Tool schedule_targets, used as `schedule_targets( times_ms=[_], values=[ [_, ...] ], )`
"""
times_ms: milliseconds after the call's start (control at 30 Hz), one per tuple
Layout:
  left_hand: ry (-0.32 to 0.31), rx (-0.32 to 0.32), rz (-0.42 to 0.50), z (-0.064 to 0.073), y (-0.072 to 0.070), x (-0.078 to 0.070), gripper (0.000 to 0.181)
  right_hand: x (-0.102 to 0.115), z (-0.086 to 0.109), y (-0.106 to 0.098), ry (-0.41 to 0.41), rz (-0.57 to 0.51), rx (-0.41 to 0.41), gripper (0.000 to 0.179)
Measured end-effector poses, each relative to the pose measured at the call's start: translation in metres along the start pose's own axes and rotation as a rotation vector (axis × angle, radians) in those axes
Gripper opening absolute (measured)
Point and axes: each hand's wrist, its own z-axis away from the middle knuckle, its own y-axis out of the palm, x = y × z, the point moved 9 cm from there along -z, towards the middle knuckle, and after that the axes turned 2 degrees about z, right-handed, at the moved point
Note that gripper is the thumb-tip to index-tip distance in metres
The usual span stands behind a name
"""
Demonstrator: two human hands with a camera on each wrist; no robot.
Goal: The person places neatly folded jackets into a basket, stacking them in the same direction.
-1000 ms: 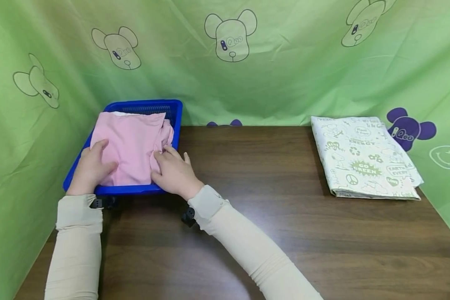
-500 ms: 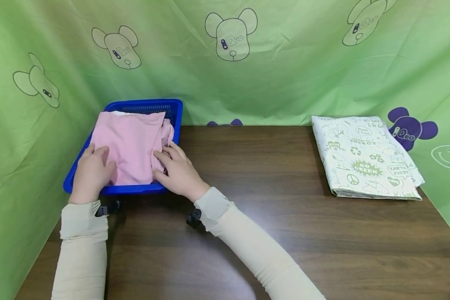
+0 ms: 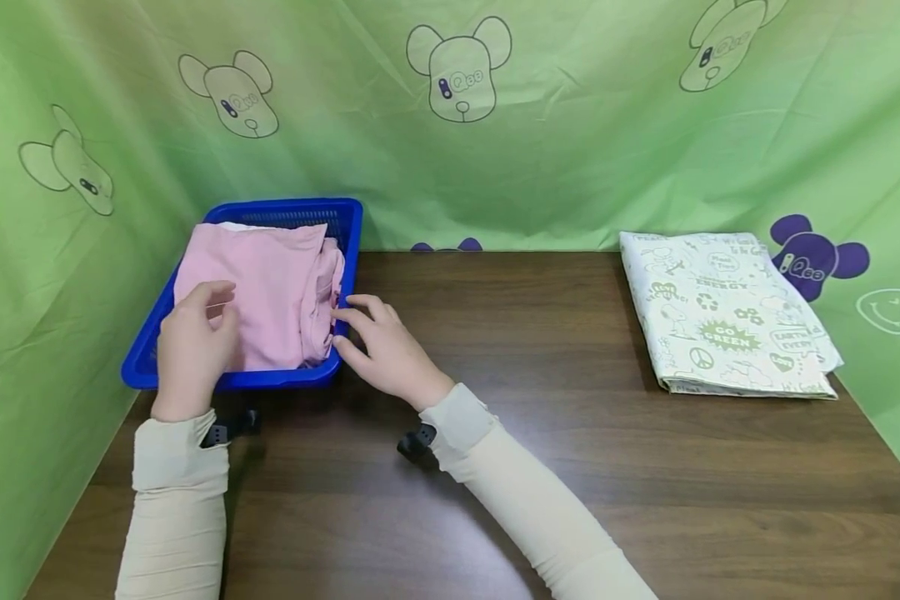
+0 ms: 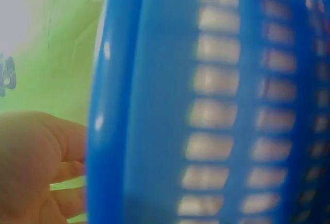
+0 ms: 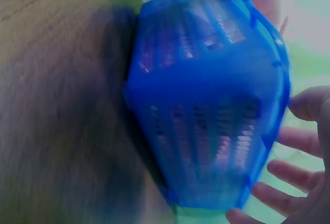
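A folded pink cloth (image 3: 262, 283) lies in the blue plastic basket (image 3: 270, 379) at the back left of the table. Over the cloth's left part is my left hand (image 3: 195, 342), its fingers loosely bent and nothing gripped. My right hand (image 3: 393, 350) is at the basket's right rim, fingers spread and fingertips right at the edge. The right wrist view shows the slotted side of the basket (image 5: 206, 90) with the right hand's spread fingers (image 5: 289, 172) beside its rim. In the left wrist view the basket wall (image 4: 165, 105) covers most of the picture and hides the left fingertips.
A folded white cloth with green print (image 3: 727, 325) lies at the back right of the brown wooden table (image 3: 495, 333). A green curtain (image 3: 555, 167) with printed cartoon heads hangs along the back and sides.
My right hand has left the cloth and moved right to the basket's rim. The left hand has lifted a little and shifted right and toward me. The cloth stays in the basket.
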Motion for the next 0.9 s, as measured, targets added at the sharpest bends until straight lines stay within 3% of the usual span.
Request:
schedule_targets(
  times_ms=[133,500,900],
  values=[
    [0.048,-0.061,0.084,0.003,0.007,-0.012,0.032,-0.003,0.008,-0.015,-0.030,-0.016,-0.020,0.039],
    [0.233,-0.170,0.234,0.012,0.024,-0.053,0.021,-0.015,0.034,-0.074,-0.059,0.089,-0.078,0.036],
    [0.468,-0.161,0.386,0.029,0.048,-0.113,0.015,-0.043,0.070,-0.141,-0.008,0.115,-0.180,0.030]
  ],
)
